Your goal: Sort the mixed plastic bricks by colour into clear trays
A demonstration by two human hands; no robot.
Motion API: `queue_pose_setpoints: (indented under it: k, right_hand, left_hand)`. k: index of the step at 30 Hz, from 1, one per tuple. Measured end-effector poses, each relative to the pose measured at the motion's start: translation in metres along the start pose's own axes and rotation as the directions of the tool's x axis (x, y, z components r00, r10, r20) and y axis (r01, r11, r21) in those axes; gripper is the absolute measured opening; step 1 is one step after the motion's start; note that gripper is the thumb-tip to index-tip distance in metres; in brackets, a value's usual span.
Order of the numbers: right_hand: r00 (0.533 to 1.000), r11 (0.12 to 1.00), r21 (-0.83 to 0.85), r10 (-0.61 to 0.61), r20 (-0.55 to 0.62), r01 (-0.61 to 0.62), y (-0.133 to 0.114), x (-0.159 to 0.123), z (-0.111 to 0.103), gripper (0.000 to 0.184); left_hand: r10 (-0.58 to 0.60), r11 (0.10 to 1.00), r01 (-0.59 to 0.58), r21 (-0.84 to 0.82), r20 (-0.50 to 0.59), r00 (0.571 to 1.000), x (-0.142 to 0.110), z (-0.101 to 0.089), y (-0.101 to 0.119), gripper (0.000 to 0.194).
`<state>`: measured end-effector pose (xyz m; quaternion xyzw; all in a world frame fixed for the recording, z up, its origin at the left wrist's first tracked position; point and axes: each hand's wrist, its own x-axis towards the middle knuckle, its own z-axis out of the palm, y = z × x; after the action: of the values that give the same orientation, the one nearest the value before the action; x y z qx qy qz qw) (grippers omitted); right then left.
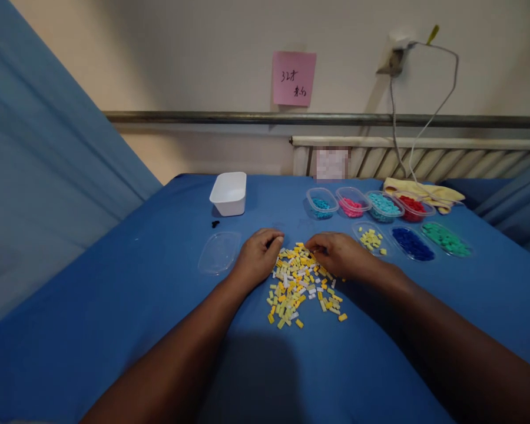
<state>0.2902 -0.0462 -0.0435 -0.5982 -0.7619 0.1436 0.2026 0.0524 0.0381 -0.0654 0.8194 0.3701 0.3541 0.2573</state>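
A loose pile of small toy building bricks (291, 282) in yellow, pale yellow and white lies spread on the blue cloth. My left hand (260, 253) rests at the pile's upper left edge, its fingers curled toward the thumb; what they hold, if anything, is hidden. Across from it, my right hand (331, 252) reaches over the upper right side of the pile. Its fingers are bent down and closed together at the bricks, and I cannot see what is between them. Right of that hand, a clear lid-like tray (361, 228) carries several pale yellow bricks.
Clear tubs of teal (321, 205), pink (352, 206), light blue (383, 206) and red bricks (412, 206) stand back right. Dark blue (413, 242) and green bricks (446, 238) lie nearer. Leftward are a white bin (228, 194), a small black object (215, 224) and an empty clear lid (219, 253).
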Motion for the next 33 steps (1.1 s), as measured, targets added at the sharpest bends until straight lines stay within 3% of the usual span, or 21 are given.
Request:
queue_pose_setpoints:
  k: [6,9,13,16,18,20,23,26,30,33]
  right_hand:
    - [1.0,0.994,0.111,0.008,-0.019,-0.006,0.006,-0.003,-0.006,0.028]
    - [0.999,0.998,-0.018,-0.052,0.018,0.052,0.0,0.003,-0.003,0.025]
    - [0.998,0.989,-0.139,-0.034,0.052,0.041,-0.008,0.01,0.003,0.019]
    - [0.999,1.0,-0.013,-0.005,0.047,0.005,-0.005,0.01,-0.003,0.016]
    - [0.997,0.991,0.121,0.047,0.053,-0.053,0.007,0.009,-0.015,0.015]
    - [0.99,0.978,0.152,0.136,0.044,-0.141,0.026,0.006,-0.034,0.017]
    - [0.948,0.943,-0.088,0.319,-0.025,-0.319,0.061,-0.003,-0.062,0.02]
    - [0.911,0.876,-0.254,0.41,-0.053,-0.409,0.09,-0.012,-0.079,0.016]
    - [0.921,0.879,-0.278,0.385,-0.068,-0.388,0.094,-0.012,-0.078,0.02]
    - [0.974,0.958,-0.178,0.213,-0.082,-0.224,0.067,-0.002,-0.064,0.026]
  left_hand:
    - [0.002,1.0,-0.002,-0.001,0.008,1.0,-0.001,0.002,0.0,0.025]
    - [0.021,1.0,-0.021,0.01,0.018,1.0,-0.001,0.003,-0.001,0.024]
    - [0.017,1.0,-0.017,0.01,0.002,1.0,-0.002,0.004,-0.001,0.023]
    - [0.014,1.0,-0.014,-0.002,0.006,1.0,-0.002,0.004,0.0,0.024]
    - [0.013,1.0,-0.013,-0.012,0.011,1.0,-0.002,0.003,0.0,0.024]
    - [0.014,1.0,-0.014,-0.015,0.013,1.0,-0.002,0.002,0.0,0.024]
    - [0.018,1.0,-0.018,-0.003,0.016,1.0,-0.001,0.002,-0.002,0.024]
    - [0.024,1.0,-0.024,0.012,0.027,0.999,0.0,0.002,-0.004,0.025]
    - [0.01,1.0,-0.011,0.011,0.023,1.0,0.001,0.003,-0.006,0.026]
    - [0.005,1.0,-0.005,0.005,0.025,1.0,0.0,0.002,-0.007,0.026]
